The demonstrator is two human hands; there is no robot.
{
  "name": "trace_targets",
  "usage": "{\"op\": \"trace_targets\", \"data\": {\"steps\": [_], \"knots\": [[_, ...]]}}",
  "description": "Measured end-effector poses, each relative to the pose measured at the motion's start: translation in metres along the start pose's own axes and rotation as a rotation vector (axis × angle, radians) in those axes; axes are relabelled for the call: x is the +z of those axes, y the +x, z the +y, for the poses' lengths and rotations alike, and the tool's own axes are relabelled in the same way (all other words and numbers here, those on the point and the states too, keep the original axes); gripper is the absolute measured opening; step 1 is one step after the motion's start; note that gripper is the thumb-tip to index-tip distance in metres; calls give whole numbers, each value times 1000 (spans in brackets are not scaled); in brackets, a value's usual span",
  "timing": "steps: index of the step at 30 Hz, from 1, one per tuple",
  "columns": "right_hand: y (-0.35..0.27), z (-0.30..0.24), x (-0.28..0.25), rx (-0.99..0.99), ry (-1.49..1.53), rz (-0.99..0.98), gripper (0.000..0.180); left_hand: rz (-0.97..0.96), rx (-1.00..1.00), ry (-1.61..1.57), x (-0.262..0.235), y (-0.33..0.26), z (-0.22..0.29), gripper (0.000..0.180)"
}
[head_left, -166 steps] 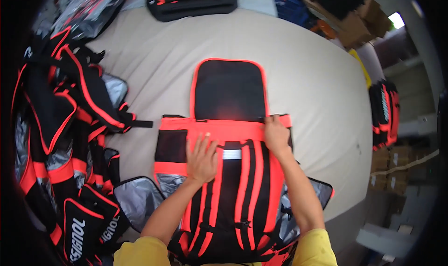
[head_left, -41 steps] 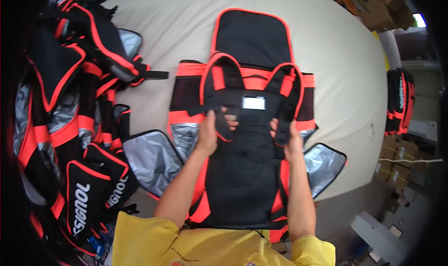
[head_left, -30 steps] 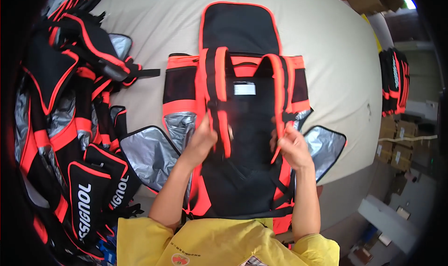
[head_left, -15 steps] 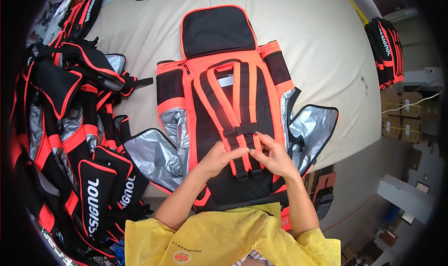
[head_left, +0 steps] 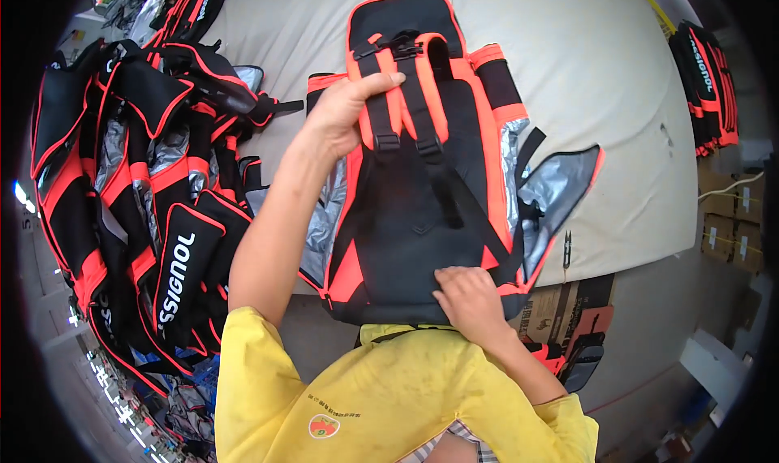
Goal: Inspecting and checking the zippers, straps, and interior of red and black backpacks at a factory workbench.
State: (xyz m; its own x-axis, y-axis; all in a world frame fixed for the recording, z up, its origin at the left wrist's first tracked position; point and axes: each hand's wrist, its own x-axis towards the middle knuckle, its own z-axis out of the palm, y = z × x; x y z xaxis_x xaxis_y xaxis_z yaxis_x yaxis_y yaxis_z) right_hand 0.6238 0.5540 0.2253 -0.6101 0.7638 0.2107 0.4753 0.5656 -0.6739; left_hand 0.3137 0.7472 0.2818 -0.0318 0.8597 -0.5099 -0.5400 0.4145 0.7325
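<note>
A black backpack [head_left: 406, 260] with neon-coral trim lies back panel up on the covered table, its top flap [head_left: 406, 17] spread out at the far end. My left hand [head_left: 341, 112] is closed around the pair of shoulder straps [head_left: 419, 98], thumb on top, lifting them off the panel. Black strap buckles [head_left: 387, 142] hang at their lower ends, and a dark clip [head_left: 403, 45] joins them near the flap. On the lower back panel rests my right hand [head_left: 473, 299], fingers slightly bent and holding nothing. Silver-lined side flaps [head_left: 560, 195] stick out left and right.
Several similar black-and-coral bags [head_left: 138, 187] are heaped on the left. Thread snips [head_left: 567, 250] lie on the beige table cover [head_left: 608, 122], right of the backpack. More bags [head_left: 704, 86] sit at the far right edge; cardboard boxes [head_left: 734, 219] stand beyond it.
Both hands were together on the straps. My left hand has carried the straps up toward the flap; my right hand has let go and come down to the lower panel.
</note>
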Motion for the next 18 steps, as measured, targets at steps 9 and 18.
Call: {"op": "trace_targets", "data": {"steps": [9, 18], "knots": [[-27, 17, 6, 20, 20, -126, 24, 63, 6, 39, -11, 32, -28, 22], [-62, 5, -41, 105, -20, 80, 22, 127, 104, 239, -34, 26, -44, 23]]}}
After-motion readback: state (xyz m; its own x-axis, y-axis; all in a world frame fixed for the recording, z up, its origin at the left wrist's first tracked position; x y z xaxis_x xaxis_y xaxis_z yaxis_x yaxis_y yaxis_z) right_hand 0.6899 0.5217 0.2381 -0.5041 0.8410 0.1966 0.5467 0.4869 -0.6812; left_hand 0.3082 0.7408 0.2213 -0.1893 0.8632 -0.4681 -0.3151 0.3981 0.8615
